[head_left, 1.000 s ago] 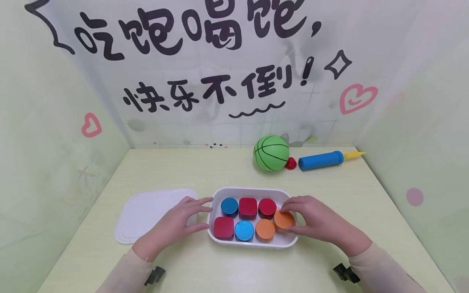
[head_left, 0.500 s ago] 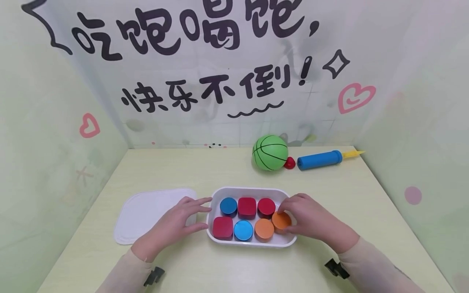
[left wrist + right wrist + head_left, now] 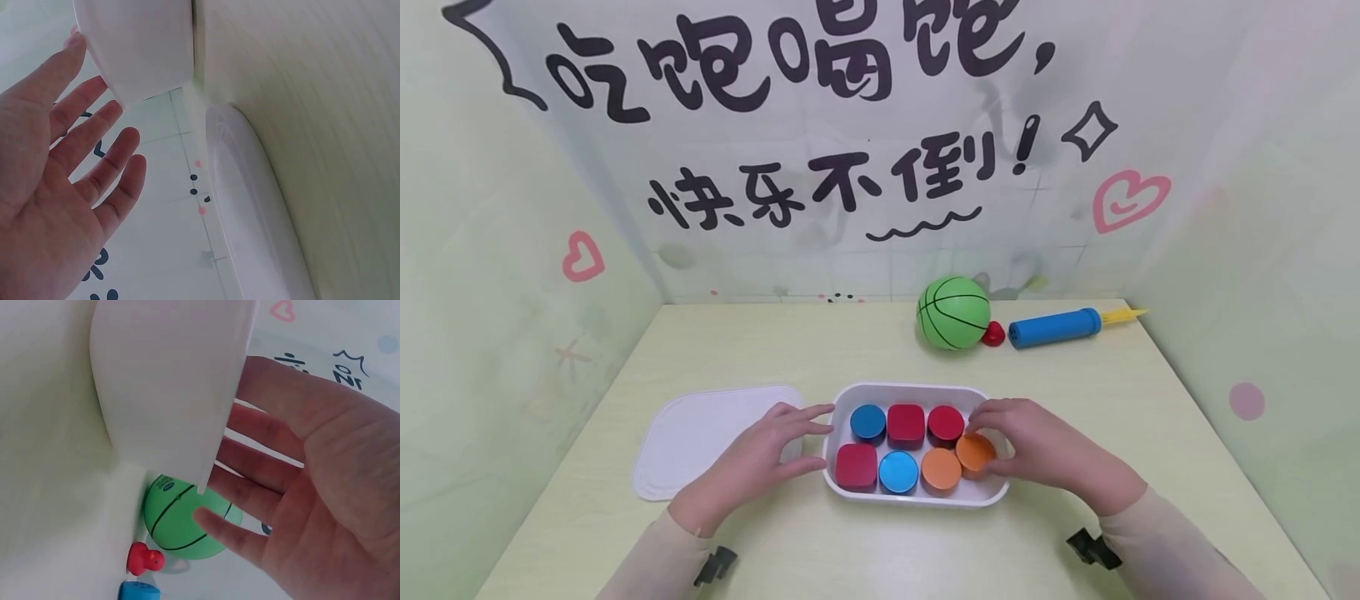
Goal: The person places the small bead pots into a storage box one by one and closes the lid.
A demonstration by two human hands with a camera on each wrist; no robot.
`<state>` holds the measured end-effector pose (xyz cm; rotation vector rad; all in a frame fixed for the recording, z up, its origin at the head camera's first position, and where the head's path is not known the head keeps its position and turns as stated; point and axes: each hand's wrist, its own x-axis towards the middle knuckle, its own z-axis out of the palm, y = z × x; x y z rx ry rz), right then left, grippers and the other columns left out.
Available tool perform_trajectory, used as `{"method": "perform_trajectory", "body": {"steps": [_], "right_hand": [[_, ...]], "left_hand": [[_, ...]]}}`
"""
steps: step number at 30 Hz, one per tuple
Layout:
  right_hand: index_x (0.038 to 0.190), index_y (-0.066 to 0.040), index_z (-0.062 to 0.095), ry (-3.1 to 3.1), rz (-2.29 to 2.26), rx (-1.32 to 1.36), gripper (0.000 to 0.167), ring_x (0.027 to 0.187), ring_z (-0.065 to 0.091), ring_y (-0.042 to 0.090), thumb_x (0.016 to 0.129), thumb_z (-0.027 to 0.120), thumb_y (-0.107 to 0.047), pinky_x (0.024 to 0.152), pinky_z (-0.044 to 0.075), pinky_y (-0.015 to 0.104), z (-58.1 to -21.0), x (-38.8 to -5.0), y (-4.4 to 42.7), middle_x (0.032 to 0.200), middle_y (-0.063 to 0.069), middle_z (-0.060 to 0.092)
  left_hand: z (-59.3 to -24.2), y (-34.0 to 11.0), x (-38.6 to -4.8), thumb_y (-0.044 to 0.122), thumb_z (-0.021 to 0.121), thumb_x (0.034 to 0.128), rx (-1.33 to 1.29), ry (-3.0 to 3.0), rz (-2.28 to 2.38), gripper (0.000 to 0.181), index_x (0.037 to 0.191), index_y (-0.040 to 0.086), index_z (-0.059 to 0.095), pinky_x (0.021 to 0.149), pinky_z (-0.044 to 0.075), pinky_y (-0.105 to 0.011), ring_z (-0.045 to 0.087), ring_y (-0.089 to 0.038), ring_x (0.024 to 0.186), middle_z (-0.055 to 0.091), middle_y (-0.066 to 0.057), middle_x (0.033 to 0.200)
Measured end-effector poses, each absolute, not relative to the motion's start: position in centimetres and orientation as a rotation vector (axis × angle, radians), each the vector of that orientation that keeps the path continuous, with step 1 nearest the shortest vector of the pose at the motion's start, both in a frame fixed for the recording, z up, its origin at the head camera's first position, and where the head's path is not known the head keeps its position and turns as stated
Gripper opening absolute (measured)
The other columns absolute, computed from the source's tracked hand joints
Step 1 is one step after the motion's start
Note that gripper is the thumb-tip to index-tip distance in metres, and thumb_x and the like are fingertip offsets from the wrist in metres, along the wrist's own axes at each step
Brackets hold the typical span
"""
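In the head view, a white plastic box [image 3: 917, 500] holds two rows of small pieces. At the back are a dark blue round piece [image 3: 868, 423], a red square piece [image 3: 906, 425] and a red round piece [image 3: 945, 425]. In front lie a dark red square piece [image 3: 856, 467], a light blue round piece [image 3: 898, 472] and an orange round piece [image 3: 941, 470]. My right hand [image 3: 1037, 446] reaches over the right rim, thumb and fingers around another orange round piece [image 3: 975, 455]. My left hand [image 3: 763, 450] has its extended fingertips at the box's left rim.
Left of the box lies a white lid [image 3: 700, 433], partly behind the left hand. Toward the back wall are a green ball [image 3: 953, 313], a small red toy duck [image 3: 145, 559] and a blue hand pump [image 3: 1056, 328] with a yellow nozzle.
My right hand has moved the right-hand orange piece slightly left and toward me, against the other orange one, then shifted a little back right. The left hand has stayed at the rim.
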<state>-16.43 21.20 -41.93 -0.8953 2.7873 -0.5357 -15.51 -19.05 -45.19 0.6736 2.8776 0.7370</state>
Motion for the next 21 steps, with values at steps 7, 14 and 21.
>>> {"method": "perform_trajectory", "body": {"steps": [7, 14, 21], "right_hand": [[0.122, -0.016, 0.074, 2.902, -0.807, -0.845, 0.039, 0.122, 0.064, 0.028, 0.085, 0.086, -0.020, 0.098, 0.058, 0.050, -42.1, -16.5, 23.3, 0.129, 0.000, 0.069], [0.125, -0.017, 0.073, 2.943, -0.944, -0.875, 0.042, 0.124, 0.065, 0.025, 0.086, 0.086, -0.025, 0.099, 0.056, 0.052, -44.1, -17.1, 25.7, 0.131, -0.002, 0.070], [0.126, -0.019, 0.073, 2.877, -1.038, -0.846, 0.047, 0.124, 0.065, 0.023, 0.085, 0.085, -0.039, 0.097, 0.059, 0.049, -45.4, -16.9, 26.4, 0.137, -0.004, 0.067]], "left_hand": [[-45.1, -19.0, -15.5, 0.054, 0.079, 0.0860, 0.652, 2.864, 0.737, 0.053, 0.135, 0.036, 0.069, 0.096, 0.058, -0.034, 0.050, -0.005, 0.124, 0.050, 0.024, 0.153], [-45.2, -19.1, -15.6, 0.054, 0.078, 0.0873, 0.678, 2.859, 0.749, 0.052, 0.134, 0.035, 0.069, 0.097, 0.058, -0.036, 0.050, -0.006, 0.125, 0.049, 0.023, 0.154], [-45.3, -19.2, -15.6, 0.054, 0.077, 0.0880, 0.697, 2.857, 0.760, 0.051, 0.134, 0.033, 0.069, 0.095, 0.058, -0.034, 0.050, -0.006, 0.123, 0.049, 0.022, 0.154]]}}
